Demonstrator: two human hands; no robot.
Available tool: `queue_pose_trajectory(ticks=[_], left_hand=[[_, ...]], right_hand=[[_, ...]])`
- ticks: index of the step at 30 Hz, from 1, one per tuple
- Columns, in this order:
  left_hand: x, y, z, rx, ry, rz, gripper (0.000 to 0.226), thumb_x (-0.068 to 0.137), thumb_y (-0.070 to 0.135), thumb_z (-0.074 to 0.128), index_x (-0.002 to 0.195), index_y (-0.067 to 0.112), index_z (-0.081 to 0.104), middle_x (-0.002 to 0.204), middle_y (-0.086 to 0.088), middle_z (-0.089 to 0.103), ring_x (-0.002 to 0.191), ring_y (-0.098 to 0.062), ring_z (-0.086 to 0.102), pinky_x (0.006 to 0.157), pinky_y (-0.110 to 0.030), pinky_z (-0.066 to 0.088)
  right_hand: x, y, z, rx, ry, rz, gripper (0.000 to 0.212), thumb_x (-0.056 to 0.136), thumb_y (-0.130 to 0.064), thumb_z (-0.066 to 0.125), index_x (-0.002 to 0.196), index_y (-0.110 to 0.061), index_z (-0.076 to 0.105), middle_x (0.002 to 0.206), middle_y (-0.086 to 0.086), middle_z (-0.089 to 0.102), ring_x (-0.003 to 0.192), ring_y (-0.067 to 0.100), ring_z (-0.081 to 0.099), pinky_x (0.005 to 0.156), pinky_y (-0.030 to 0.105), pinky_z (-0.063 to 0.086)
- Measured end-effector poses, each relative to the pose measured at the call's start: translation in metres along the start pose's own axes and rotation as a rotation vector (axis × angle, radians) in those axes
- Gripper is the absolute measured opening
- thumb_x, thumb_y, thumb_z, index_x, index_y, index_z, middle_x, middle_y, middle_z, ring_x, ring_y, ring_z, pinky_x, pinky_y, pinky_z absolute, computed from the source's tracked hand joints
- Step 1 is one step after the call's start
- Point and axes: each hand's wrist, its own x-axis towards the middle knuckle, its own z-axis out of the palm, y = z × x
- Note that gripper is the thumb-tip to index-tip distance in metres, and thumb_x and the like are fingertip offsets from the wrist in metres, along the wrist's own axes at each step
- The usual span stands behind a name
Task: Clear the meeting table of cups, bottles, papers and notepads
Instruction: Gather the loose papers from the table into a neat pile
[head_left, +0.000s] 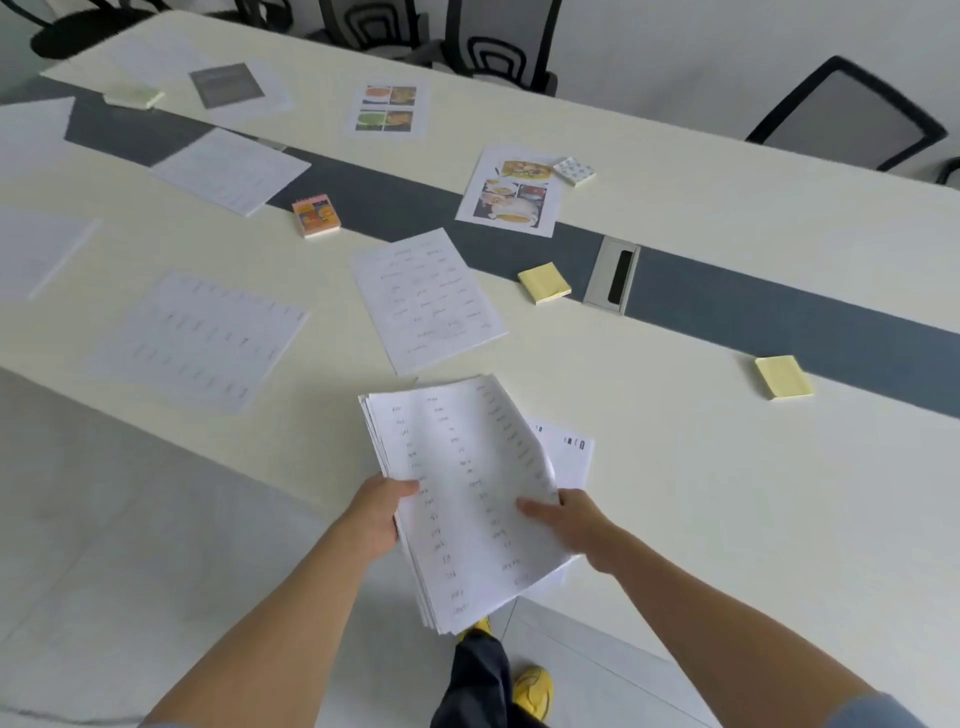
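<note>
Both hands grip one stack of papers (467, 499) above the table's (701, 509) near edge — the left hand (376, 514) pinches its left side, the right hand (576, 525) clasps its right side, thumb on top. More sheets and sticky notes lie scattered across the table — one sheet (428, 299) sits just beyond the stack.

Loose sheets (429, 299) lie across the desk (727, 493); sticky pads (544, 282) sit right, the small notebook (316, 215) far left.
</note>
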Motion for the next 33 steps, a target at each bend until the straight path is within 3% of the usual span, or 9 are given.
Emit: queue_pose_trajectory(ticks=[3, 7, 10, 13, 16, 18, 22, 28, 33], left_hand=[[-0.008, 0.015, -0.024, -0.017, -0.011, 0.065, 0.034, 0.095, -0.004, 0.052, 0.127, 0.003, 0.059, 0.122, -0.022, 0.064, 0.105, -0.038, 0.063, 0.094, -0.052, 0.049], [-0.013, 0.037, -0.070, 0.030, -0.013, 0.107, 0.034, 0.096, -0.002, 0.051, 0.128, 0.005, 0.058, 0.121, -0.021, 0.064, 0.101, -0.037, 0.064, 0.088, -0.048, 0.051], [-0.006, 0.053, -0.103, 0.072, 0.007, 0.109, 0.033, 0.096, -0.001, 0.052, 0.128, 0.005, 0.058, 0.121, -0.022, 0.065, 0.100, -0.037, 0.064, 0.081, -0.047, 0.053], [0.013, 0.060, -0.130, 0.124, 0.020, 0.060, 0.032, 0.097, -0.002, 0.050, 0.127, 0.005, 0.057, 0.117, -0.020, 0.066, 0.101, -0.038, 0.064, 0.081, -0.047, 0.053], [0.037, 0.067, -0.152, 0.180, 0.002, 0.014, 0.034, 0.097, -0.003, 0.048, 0.129, 0.004, 0.056, 0.121, -0.022, 0.065, 0.109, -0.041, 0.062, 0.088, -0.051, 0.051], [0.050, 0.073, -0.159, 0.204, -0.003, -0.007, 0.034, 0.097, -0.003, 0.049, 0.129, 0.004, 0.057, 0.123, -0.022, 0.064, 0.112, -0.041, 0.061, 0.091, -0.052, 0.050], [0.074, 0.083, -0.170, 0.197, -0.043, -0.064, 0.032, 0.096, -0.005, 0.049, 0.125, 0.004, 0.059, 0.119, -0.022, 0.066, 0.108, -0.040, 0.063, 0.090, -0.051, 0.051], [0.096, 0.105, -0.175, 0.238, -0.130, -0.097, 0.032, 0.096, -0.004, 0.050, 0.126, 0.005, 0.060, 0.119, -0.020, 0.067, 0.110, -0.039, 0.063, 0.085, -0.047, 0.052], [0.103, 0.130, -0.179, 0.305, -0.159, -0.089, 0.031, 0.096, -0.006, 0.049, 0.125, -0.001, 0.059, 0.121, -0.024, 0.065, 0.112, -0.041, 0.061, 0.092, -0.050, 0.049]], right_hand=[[0.008, 0.000, -0.010, -0.006, 0.148, 0.012, 0.040, 0.087, -0.044, 0.068, 0.097, -0.006, 0.068, 0.078, 0.004, 0.070, 0.065, 0.019, 0.064, 0.063, 0.028, 0.048], [0.011, -0.014, -0.017, -0.450, 0.333, -0.048, 0.036, 0.081, -0.045, 0.071, 0.108, -0.022, 0.065, 0.101, -0.002, 0.071, 0.087, 0.018, 0.065, 0.073, 0.029, 0.048], [0.017, -0.040, -0.011, -0.729, 0.328, -0.163, 0.065, 0.078, -0.049, 0.072, 0.135, -0.029, 0.049, 0.133, -0.002, 0.055, 0.121, 0.020, 0.051, 0.087, 0.032, 0.044], [0.036, -0.059, 0.009, -0.935, 0.298, -0.198, 0.098, 0.072, -0.056, 0.075, 0.152, -0.029, 0.024, 0.159, 0.002, 0.023, 0.146, 0.024, 0.021, 0.109, 0.043, 0.032], [0.059, -0.073, 0.033, -1.003, 0.278, -0.133, 0.116, 0.066, -0.064, 0.075, 0.155, -0.027, 0.010, 0.163, 0.005, 0.006, 0.150, 0.027, 0.005, 0.113, 0.049, 0.026], [0.069, -0.081, 0.045, -1.010, 0.301, -0.079, 0.118, 0.062, -0.068, 0.076, 0.153, -0.026, 0.014, 0.158, 0.008, 0.014, 0.146, 0.030, 0.015, 0.109, 0.050, 0.030], [0.078, -0.096, 0.076, -1.120, 0.417, 0.003, 0.104, 0.057, -0.075, 0.073, 0.137, -0.020, 0.036, 0.128, 0.007, 0.042, 0.117, 0.028, 0.042, 0.092, 0.040, 0.040], [0.074, -0.095, 0.115, -0.908, 0.406, 0.117, 0.070, 0.064, -0.068, 0.073, 0.111, -0.024, 0.046, 0.100, -0.001, 0.061, 0.108, 0.025, 0.053, 0.083, 0.037, 0.033], [0.063, -0.092, 0.129, -0.819, 0.421, 0.139, 0.037, 0.077, -0.047, 0.072, 0.103, -0.022, 0.064, 0.106, 0.002, 0.059, 0.107, 0.026, 0.055, 0.078, 0.031, 0.040]])
